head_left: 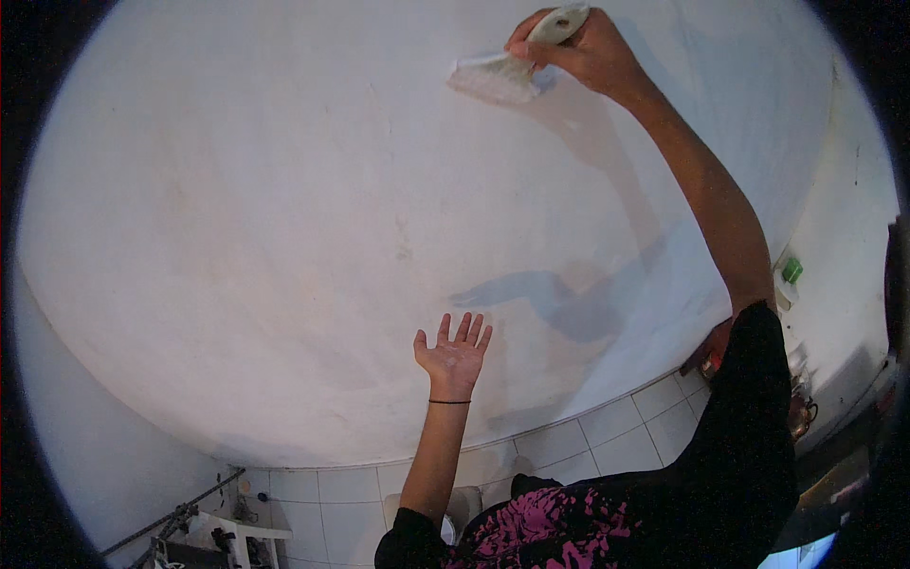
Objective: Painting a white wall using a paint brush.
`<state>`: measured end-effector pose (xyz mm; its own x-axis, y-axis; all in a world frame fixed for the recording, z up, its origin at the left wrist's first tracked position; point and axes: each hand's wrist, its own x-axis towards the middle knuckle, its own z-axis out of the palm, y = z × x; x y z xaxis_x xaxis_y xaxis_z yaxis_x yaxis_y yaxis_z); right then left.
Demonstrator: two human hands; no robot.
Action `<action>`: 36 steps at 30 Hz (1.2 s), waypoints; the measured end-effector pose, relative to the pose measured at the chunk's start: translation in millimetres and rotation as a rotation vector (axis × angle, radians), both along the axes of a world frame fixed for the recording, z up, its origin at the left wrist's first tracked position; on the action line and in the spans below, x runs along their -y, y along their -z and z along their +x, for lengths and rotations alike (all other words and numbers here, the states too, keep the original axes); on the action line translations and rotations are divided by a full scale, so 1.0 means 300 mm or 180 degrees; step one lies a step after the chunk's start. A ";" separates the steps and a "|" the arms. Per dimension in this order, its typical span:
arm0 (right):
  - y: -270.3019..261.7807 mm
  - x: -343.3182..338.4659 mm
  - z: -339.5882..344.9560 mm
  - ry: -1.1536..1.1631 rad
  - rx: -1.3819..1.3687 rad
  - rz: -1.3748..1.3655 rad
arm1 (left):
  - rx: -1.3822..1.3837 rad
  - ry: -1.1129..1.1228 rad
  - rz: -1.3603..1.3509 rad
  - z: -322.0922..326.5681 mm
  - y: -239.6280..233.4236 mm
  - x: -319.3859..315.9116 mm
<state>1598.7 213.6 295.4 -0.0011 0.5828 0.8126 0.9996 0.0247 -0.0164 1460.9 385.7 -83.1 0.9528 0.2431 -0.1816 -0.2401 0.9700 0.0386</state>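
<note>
High on the white wall (284,213), my right hand (593,53) grips the pale handle of a wide, flat paintbrush (494,77). Its whitish bristles point down and to the left, at or very near the wall surface; whether they touch I cannot tell. Lower down, my left hand (455,359) is raised palm up with its fingers spread, holding nothing. White residue marks that palm, and a thin dark band (449,402) circles the wrist. Shadows of my arms fall across the wall, which carries faint stains and small marks.
White floor tiles (348,484) meet the wall's foot. At lower left stand a white rack (263,532) and a dark rod (178,508) along the side wall. A green object (792,270) sits on the right wall. Metal vessels (802,412) lie beyond my right sleeve.
</note>
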 end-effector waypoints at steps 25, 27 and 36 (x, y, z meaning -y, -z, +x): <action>-0.356 0.052 0.059 0.1374 0.1519 0.0364 | -0.0359 0.0237 0.0229 0.134 0.085 0.023; -0.403 0.029 0.023 0.0064 0.0696 0.0497 | -0.0393 0.0191 0.0240 0.129 0.089 0.006; -0.029 -0.016 0.082 -0.0093 0.0191 -0.0236 | -0.0512 0.0157 0.0230 0.123 0.083 0.005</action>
<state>1623.3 218.3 304.3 -0.0664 0.6403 0.7653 0.9977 0.0549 0.0407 1497.7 384.1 -107.9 0.9240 0.2147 -0.3164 -0.1774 0.9737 0.1427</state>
